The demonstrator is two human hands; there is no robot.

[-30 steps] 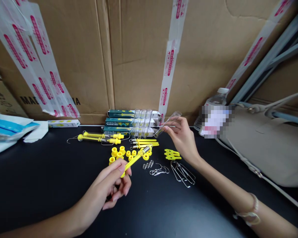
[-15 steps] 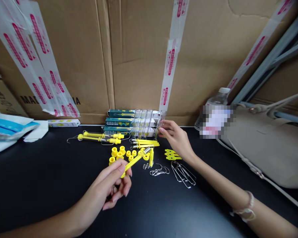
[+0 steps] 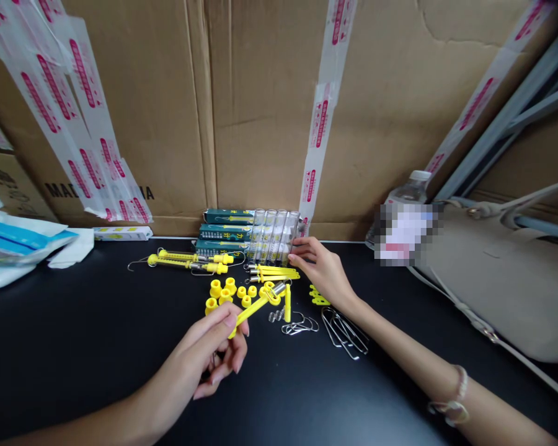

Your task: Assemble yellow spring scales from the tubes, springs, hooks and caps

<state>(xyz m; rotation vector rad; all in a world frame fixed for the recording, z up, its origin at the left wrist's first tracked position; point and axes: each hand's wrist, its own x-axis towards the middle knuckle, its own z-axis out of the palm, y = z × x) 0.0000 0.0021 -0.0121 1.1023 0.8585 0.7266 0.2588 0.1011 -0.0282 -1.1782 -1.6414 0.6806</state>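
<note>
My left hand [image 3: 214,353] pinches the lower end of a yellow plastic spring-scale rod [image 3: 255,310], tilted up to the right. A metal spring [image 3: 275,290] and a small yellow piece [image 3: 287,305] are at its far end. My right hand [image 3: 323,272] has thumb and fingers on the lower part of a clear plastic tube [image 3: 290,230], upright at the right end of a row of similar tubes [image 3: 268,235]. In front of that row lie more yellow rods with springs [image 3: 276,272]. Yellow caps and rings [image 3: 225,295] are grouped near my left hand.
Green-and-white boxes [image 3: 225,232] are stacked behind the tubes. Assembled spring scales [image 3: 186,261] lie at left. Small metal hooks [image 3: 300,325], large wire hooks [image 3: 344,331] and flat yellow pieces [image 3: 318,296] lie at right, with a bottle [image 3: 409,189] and beige bag [image 3: 497,279] beyond.
My right hand has brought the clear tube left, so it now stands close beside the other tubes instead of apart and tilted. My left hand still holds the yellow rod, almost unmoved.
</note>
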